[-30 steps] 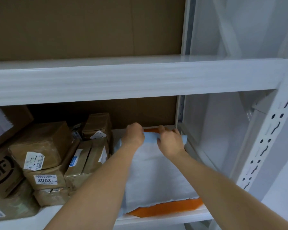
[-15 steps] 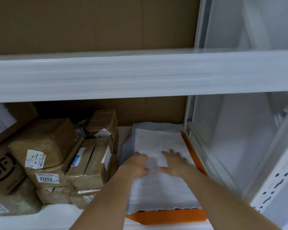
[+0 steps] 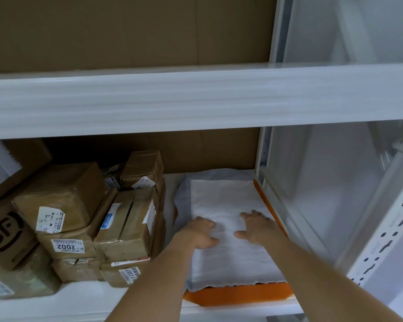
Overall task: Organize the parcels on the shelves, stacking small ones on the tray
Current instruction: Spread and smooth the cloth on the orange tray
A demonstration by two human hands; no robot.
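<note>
An orange tray (image 3: 237, 295) sits at the right end of the lower shelf, covered by a white foam sheet (image 3: 221, 196) that overhangs its left side. My left hand (image 3: 201, 233) and my right hand (image 3: 256, 226) lie flat on the sheet near its middle, fingers spread, holding nothing. To the left of the tray stands a pile of brown taped parcels (image 3: 123, 226) with white labels, one reading 2002 (image 3: 66, 246). No parcel lies on the tray.
A larger carton with black SF lettering (image 3: 2, 231) stands at the far left. The white beam of the upper shelf (image 3: 196, 98) crosses above the hands. A white perforated upright (image 3: 386, 231) and a translucent side panel close off the right.
Both hands have slid from the far edge of the foam sheet back toward me to its middle and flattened out. The sheet now lies smooth over the tray.
</note>
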